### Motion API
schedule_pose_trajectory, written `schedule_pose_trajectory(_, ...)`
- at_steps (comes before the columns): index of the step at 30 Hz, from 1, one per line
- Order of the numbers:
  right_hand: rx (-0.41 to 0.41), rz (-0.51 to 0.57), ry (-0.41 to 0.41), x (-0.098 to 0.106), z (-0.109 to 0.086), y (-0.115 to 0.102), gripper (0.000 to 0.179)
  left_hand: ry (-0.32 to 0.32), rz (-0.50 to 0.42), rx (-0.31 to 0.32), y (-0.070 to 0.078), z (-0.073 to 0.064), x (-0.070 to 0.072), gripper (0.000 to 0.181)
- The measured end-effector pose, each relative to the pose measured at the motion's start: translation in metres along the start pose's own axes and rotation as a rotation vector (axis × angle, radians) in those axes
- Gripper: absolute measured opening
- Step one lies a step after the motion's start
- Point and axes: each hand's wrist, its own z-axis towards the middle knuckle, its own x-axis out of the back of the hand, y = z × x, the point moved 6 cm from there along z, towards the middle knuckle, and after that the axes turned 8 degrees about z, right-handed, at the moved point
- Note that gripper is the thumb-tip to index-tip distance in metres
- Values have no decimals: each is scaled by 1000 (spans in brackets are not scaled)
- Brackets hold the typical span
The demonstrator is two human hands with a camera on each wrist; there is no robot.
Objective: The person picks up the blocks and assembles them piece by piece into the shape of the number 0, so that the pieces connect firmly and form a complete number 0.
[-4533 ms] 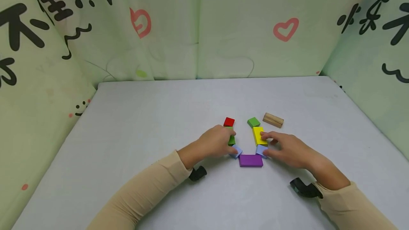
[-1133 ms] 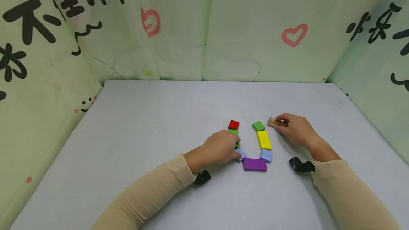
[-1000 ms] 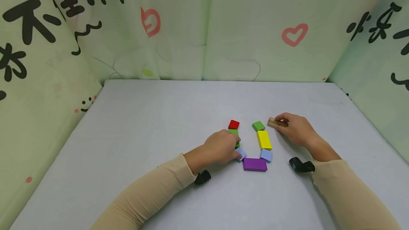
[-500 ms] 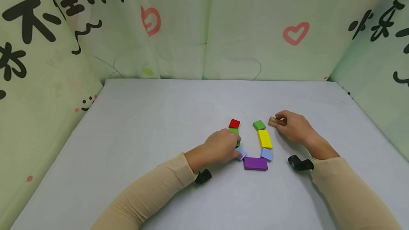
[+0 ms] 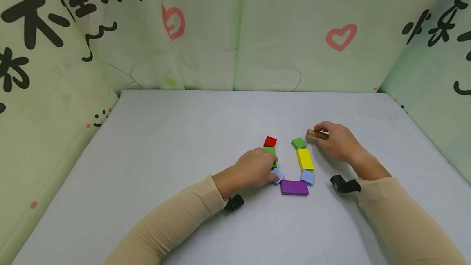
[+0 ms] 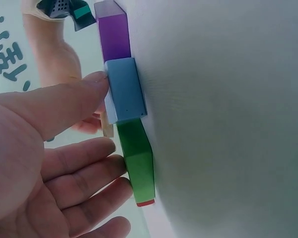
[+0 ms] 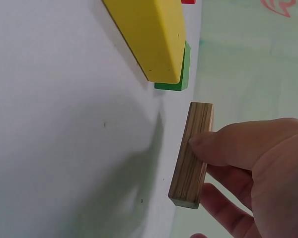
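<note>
My right hand (image 5: 340,142) pinches a bare wooden block (image 7: 191,156) between thumb and fingers, lifted off the tabletop. My left hand (image 5: 255,168) rests beside the left row, its thumb against a light blue block (image 6: 125,89) and its extended fingertips at a long green block (image 6: 138,158). A red block (image 5: 270,141) lies beyond that green one. Across the gap stand a small green block (image 5: 299,143), a yellow block (image 5: 305,159) and another light blue block (image 5: 307,177). A purple block (image 5: 294,188) joins both rows at the near end.
The blocks lie in a U shape on a white tabletop (image 5: 176,134). Pale green printed cloth (image 5: 272,32) hangs behind and at both sides. A black wrist camera (image 5: 345,184) sits under the right sleeve, another under the left.
The right hand has left the yellow block, taken hold of the wooden block and just raised it slightly. The left hand stays beside the left row; the head view has shifted a little.
</note>
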Motion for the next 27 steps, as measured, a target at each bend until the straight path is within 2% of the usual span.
schedule_pose_trajectory(9, 51, -23, -6, 1, 8, -21, 38, -3, -1, -12, -1, 0, 1, 48)
schedule_pose_trajectory(20, 104, -14, 0, -6, 23, -47, 36, -20, -14, -7, 0, 1, 1, 47)
schedule_pose_trajectory(27, 134, -8, -32, -16, 31, -61, 33, -19, -16, -13, -1, 2, 1, 47)
